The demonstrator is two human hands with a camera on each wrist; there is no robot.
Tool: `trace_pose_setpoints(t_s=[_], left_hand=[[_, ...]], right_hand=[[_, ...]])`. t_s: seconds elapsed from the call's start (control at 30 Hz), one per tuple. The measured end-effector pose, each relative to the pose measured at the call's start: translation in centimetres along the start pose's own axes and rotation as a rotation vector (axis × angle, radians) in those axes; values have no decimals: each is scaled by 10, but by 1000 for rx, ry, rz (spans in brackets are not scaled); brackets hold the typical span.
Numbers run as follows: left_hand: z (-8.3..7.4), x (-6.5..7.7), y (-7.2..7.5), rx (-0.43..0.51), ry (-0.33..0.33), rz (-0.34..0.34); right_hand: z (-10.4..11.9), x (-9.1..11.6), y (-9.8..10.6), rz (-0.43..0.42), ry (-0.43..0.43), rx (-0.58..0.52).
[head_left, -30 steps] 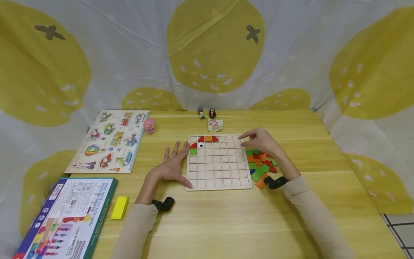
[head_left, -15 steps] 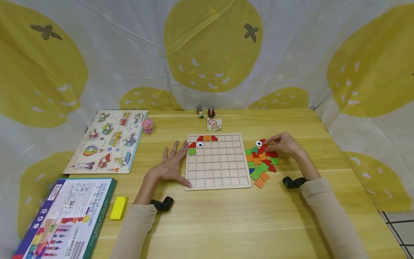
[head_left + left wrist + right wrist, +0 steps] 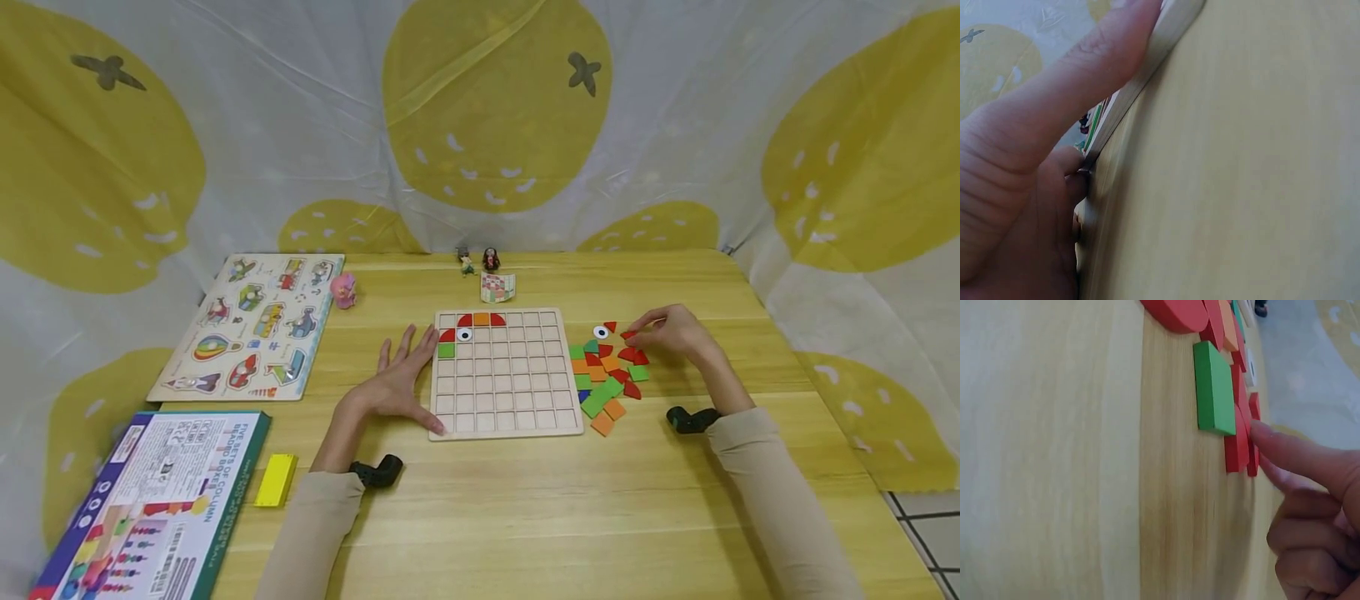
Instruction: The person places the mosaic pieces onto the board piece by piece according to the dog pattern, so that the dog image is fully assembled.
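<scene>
My left hand (image 3: 393,387) lies spread along the left edge of the wooden grid board (image 3: 498,375), thumb at its lower left corner and index fingertip higher up. In the left wrist view the thumb (image 3: 1094,65) rests against the board's side (image 3: 1147,65). Several tiles fill the board's upper left: red quarter-circles, an orange square (image 3: 482,319), a green square (image 3: 446,351) and a round eye tile (image 3: 465,335). Right of the board, my right hand (image 3: 675,333) pinches a red curved piece (image 3: 628,335) between thumb and index finger, low over the loose pieces.
Loose red, orange and green pieces (image 3: 600,392) lie right of the board, with another eye tile (image 3: 601,332). A small pattern card (image 3: 498,288) and two figurines (image 3: 491,259) stand behind it. Leftward are a picture puzzle (image 3: 255,325), pink toy (image 3: 343,291), yellow block (image 3: 276,481) and printed box (image 3: 157,500).
My right hand has moved from the board's upper right corner out to the loose pieces, then slightly further right, where it has a red piece. The left hand stays put.
</scene>
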State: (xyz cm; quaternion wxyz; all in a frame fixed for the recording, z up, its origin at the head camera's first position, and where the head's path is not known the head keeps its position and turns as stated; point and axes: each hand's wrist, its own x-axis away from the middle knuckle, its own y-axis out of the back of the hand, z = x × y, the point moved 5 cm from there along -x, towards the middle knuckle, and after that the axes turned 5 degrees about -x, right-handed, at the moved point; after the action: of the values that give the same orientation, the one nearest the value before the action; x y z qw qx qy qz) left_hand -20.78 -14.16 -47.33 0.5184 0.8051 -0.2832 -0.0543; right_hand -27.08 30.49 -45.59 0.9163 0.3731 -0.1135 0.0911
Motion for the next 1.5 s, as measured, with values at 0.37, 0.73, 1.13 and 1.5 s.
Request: trace_pose_setpoints(t_s=[0.37, 0.73, 1.13, 1.5], left_hand=[[0, 1, 2, -10, -10, -7], [2, 1, 4, 0, -2, -6], [2, 2, 4, 4, -16, -17], [0, 0, 1, -12, -22, -9]], right_hand=[[-8, -3, 14, 22, -18, -14], [-10, -16, 5, 181, 92, -91], [38, -11, -8, 109, 233, -50], [181, -2, -159, 388, 442, -85]])
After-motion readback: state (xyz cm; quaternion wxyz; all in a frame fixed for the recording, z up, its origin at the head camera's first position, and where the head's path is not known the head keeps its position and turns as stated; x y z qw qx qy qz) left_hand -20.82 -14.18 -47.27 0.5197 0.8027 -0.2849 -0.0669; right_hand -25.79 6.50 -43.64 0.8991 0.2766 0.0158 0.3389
